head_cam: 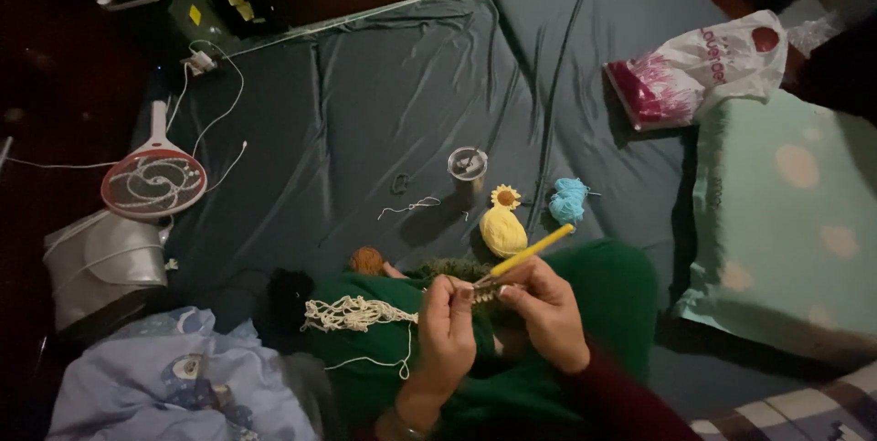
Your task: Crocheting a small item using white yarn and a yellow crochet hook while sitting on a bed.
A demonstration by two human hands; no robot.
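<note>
My right hand (546,311) grips a yellow-handled crochet hook (525,256), its tip down at the work between my hands. My left hand (446,327) pinches the cream crochet piece (352,313), a netted strip that trails to the left over my green-clad lap (603,290). A loose cream strand hangs below it. Just beyond my hands lie a yellow yarn ball (502,231) with a small crocheted sunflower (504,195) above it, a blue yarn ball (568,201), an orange yarn ball (367,260) and a dark green yarn mass (452,268).
I sit on a dark teal sheet (384,103). On it stand a small round tin (468,165) and yarn scraps. A racket-shaped bug zapper (153,180) and white cables lie at left, a plastic bag (699,66) and a pale green pillow (786,222) at right, light blue cloth (174,382) at bottom left.
</note>
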